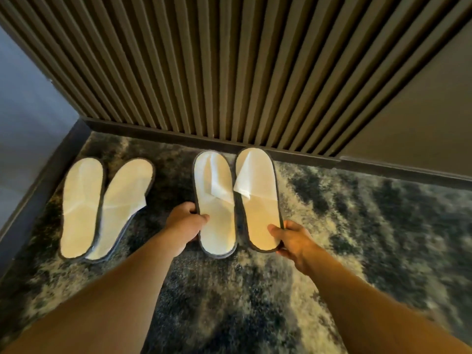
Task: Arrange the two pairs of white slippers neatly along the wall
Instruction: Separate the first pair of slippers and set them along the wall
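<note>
The left hand [186, 221] grips one slipper [215, 203] and the right hand [291, 238] grips its mate [258, 198], toes by the wall [229, 60]. Set both parallel, heels level, matching the other pair [102, 208], whose slippers overlap.

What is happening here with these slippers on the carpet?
A person is lining up white slippers by the slatted wall. The left hand grips one slipper and the right hand grips its partner, toes at the baseboard. The other pair lies to the left, heels overlapping.
</note>
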